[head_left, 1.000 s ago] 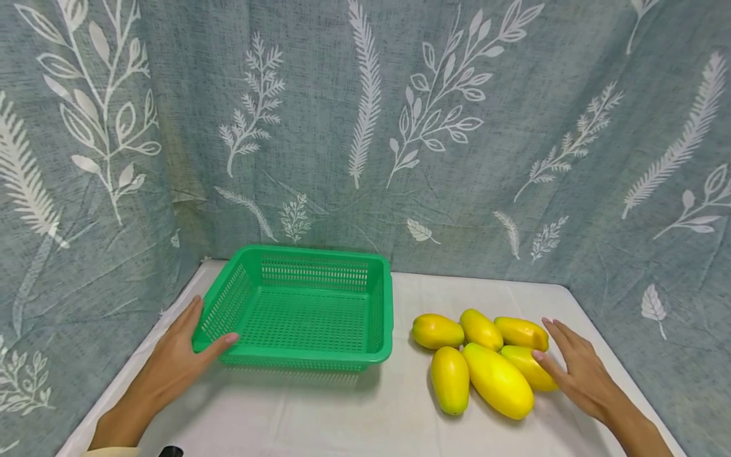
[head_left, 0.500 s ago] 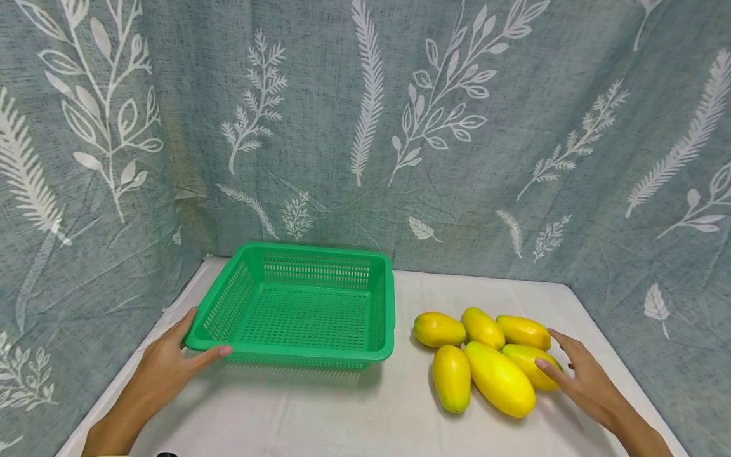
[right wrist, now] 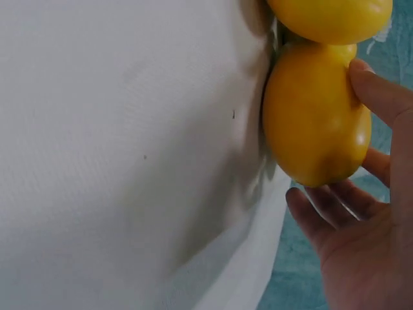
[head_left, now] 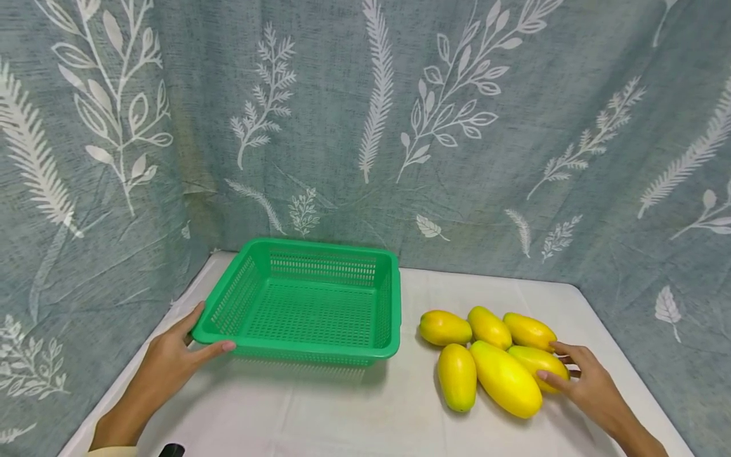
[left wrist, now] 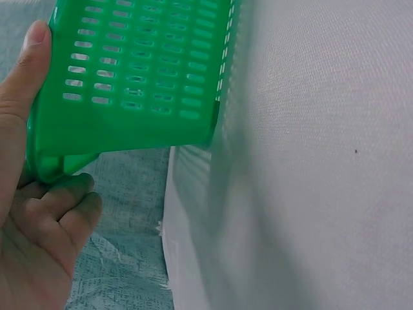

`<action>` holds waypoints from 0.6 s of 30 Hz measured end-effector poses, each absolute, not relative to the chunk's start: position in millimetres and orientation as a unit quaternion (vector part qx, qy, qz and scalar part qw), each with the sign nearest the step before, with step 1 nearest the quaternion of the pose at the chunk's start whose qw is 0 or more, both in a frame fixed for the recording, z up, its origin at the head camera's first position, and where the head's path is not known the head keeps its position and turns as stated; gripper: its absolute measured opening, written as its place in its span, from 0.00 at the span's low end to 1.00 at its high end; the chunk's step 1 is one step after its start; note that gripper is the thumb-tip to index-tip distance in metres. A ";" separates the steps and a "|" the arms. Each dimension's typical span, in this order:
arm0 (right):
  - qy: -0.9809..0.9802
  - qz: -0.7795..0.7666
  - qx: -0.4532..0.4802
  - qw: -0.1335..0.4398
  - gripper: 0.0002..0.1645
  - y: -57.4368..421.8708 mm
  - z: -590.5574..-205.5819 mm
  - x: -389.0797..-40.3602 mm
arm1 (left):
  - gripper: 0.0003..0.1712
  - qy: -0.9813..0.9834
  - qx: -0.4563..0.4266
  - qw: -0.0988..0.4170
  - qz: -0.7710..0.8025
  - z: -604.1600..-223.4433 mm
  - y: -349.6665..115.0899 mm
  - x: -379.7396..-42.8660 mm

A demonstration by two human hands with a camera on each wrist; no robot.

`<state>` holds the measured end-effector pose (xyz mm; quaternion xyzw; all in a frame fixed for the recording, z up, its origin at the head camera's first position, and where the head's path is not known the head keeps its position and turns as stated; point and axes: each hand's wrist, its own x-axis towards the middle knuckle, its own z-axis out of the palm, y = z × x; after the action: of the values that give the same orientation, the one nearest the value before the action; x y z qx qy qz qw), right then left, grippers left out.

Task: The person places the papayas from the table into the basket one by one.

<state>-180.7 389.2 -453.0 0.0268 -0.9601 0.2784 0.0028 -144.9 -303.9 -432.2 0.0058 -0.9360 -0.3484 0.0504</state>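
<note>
My left hand [head_left: 171,358] holds the near left corner of a green plastic basket [head_left: 314,350] in the head view. Its thumb lies along the rim, and the left wrist view shows fingers [left wrist: 77,200] curled beneath the rim's edge. The basket has slotted sides and nothing inside. On the right, my right hand [head_left: 596,387] curls round the end of an oblong yellow fruit [head_left: 537,365]. In the right wrist view the thumb touches one side of this fruit [right wrist: 316,116], with the other fingers [right wrist: 310,213] at its lower end.
Several similar fruits lie close together beside the held one, including a large bright yellow one [head_left: 505,381] and a smaller one [head_left: 457,377] with a green tip. A white cloth [head_left: 285,419] covers the table. A leaf-patterned curtain [head_left: 320,127] hangs behind and at both sides.
My right hand has moved down and closed in on the near right fruit, its fingers now more bent. My left hand has settled on the basket corner. The view has shifted slightly.
</note>
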 end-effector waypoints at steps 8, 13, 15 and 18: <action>-0.964 0.263 0.019 -0.037 0.53 384.5 -455.9 -181.3 | 0.65 -0.933 0.002 0.044 -0.357 -432.1 -304.7 -145.2; -0.964 0.259 0.013 -0.058 0.55 383.7 -457.6 -180.9 | 0.66 -0.930 0.001 0.043 -0.366 -431.9 -304.8 -144.9; -0.965 0.256 0.013 -0.051 0.55 383.8 -457.8 -179.9 | 0.65 -0.930 0.000 0.046 -0.366 -431.8 -304.8 -144.9; -0.965 0.257 0.008 -0.042 0.55 383.7 -456.6 -178.1 | 0.65 -0.929 -0.001 0.049 -0.366 -431.3 -304.8 -144.8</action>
<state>-178.1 383.7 -456.6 0.0081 -0.9654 0.2572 -0.0418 -144.8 -304.8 -431.3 -0.0015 -0.9295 -0.3656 0.0493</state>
